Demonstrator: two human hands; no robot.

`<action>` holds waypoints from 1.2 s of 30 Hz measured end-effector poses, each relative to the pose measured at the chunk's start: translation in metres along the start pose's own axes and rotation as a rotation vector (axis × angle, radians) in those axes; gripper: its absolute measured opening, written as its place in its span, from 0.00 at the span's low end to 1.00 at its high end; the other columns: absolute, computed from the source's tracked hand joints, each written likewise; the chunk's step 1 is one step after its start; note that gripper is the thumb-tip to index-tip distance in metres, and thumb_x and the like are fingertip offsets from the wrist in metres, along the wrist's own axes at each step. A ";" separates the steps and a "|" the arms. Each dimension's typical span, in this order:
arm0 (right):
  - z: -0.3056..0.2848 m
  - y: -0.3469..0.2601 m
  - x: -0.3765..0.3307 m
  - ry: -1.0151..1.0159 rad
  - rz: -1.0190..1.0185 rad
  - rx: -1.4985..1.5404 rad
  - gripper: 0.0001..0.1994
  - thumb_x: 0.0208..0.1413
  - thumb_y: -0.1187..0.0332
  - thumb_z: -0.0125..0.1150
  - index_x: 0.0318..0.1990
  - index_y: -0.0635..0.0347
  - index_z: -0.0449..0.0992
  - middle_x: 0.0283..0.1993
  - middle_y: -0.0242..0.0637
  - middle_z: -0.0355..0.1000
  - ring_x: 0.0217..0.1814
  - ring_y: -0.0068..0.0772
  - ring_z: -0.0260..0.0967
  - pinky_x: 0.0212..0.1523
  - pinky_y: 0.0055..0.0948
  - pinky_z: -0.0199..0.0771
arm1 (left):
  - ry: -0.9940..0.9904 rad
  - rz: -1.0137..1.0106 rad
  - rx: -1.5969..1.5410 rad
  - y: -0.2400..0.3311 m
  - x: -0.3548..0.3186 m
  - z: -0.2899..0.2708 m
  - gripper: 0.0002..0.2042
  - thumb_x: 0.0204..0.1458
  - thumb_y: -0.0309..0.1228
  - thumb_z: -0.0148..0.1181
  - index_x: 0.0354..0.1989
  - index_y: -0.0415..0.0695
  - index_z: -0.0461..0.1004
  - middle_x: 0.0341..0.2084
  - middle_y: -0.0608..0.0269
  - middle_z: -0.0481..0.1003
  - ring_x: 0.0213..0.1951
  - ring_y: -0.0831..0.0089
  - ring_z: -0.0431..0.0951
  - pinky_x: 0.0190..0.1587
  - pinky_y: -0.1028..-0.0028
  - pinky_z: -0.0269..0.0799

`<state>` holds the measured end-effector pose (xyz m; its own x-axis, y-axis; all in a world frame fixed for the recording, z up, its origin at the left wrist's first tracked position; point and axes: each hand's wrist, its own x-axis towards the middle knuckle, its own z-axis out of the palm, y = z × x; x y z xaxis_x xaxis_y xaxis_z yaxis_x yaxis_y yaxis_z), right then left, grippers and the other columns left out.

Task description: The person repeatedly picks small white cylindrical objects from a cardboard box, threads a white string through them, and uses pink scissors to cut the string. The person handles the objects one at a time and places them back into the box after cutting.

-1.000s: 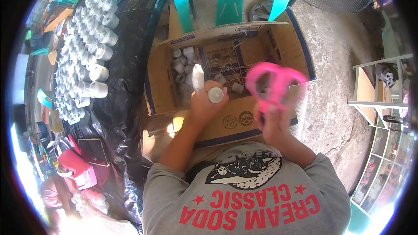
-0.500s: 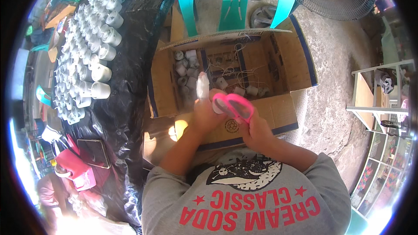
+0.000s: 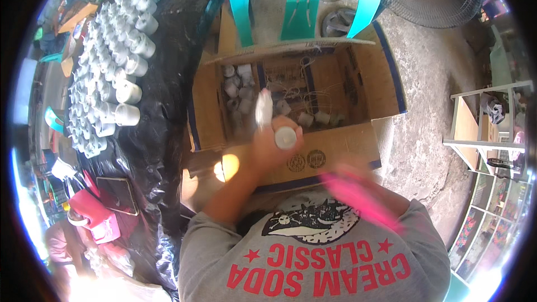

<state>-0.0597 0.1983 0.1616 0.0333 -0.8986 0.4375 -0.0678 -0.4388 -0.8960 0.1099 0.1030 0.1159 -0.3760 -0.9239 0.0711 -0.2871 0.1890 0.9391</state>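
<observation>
Left hand (image 3: 267,147): closed around a white cup (image 3: 285,138) and a white pointed piece (image 3: 264,111), centre of frame.
Right hand (image 3: 352,169): right of centre, blurred, holding a pink tool (image 3: 363,201); exact finger placement cannot be told.
Cardboard box (image 3: 352,144): mid-frame, open.
Teal chair (image 3: 301,14): top centre.
Black sheet (image 3: 168,78): left side.

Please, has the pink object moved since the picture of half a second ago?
Yes. Judged against the cardboard box, the pink object, now blurred, has moved right and toward the person's grey shirt, mostly clear of the box's front flap.
</observation>
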 end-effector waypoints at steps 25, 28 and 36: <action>-0.022 -0.030 0.011 -0.208 0.116 -0.464 0.08 0.52 0.71 0.57 0.26 0.61 0.64 0.15 0.40 0.58 0.11 0.42 0.52 0.16 0.35 0.56 | -0.026 0.100 0.016 0.008 -0.001 0.003 0.09 0.49 0.31 0.67 0.28 0.40 0.74 0.21 0.60 0.75 0.22 0.68 0.76 0.27 0.70 0.72; -0.013 -0.027 0.011 -0.286 0.395 -0.818 0.06 0.55 0.69 0.53 0.29 0.60 0.65 0.18 0.38 0.59 0.15 0.41 0.54 0.18 0.35 0.57 | -0.028 -0.021 0.193 0.009 0.001 0.000 0.09 0.50 0.31 0.66 0.27 0.40 0.74 0.21 0.59 0.75 0.22 0.67 0.76 0.27 0.70 0.72; -0.030 -0.004 -0.021 -0.292 0.371 -0.827 0.09 0.59 0.67 0.54 0.28 0.58 0.67 0.18 0.44 0.66 0.17 0.47 0.66 0.19 0.38 0.65 | -0.083 0.045 0.225 0.015 -0.002 -0.005 0.10 0.48 0.34 0.68 0.29 0.42 0.74 0.22 0.57 0.75 0.25 0.66 0.77 0.29 0.70 0.72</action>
<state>-0.0904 0.2186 0.1583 0.1081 -0.9941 -0.0007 -0.8046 -0.0871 -0.5875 0.1111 0.1061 0.1319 -0.4618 -0.8839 0.0746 -0.4539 0.3077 0.8362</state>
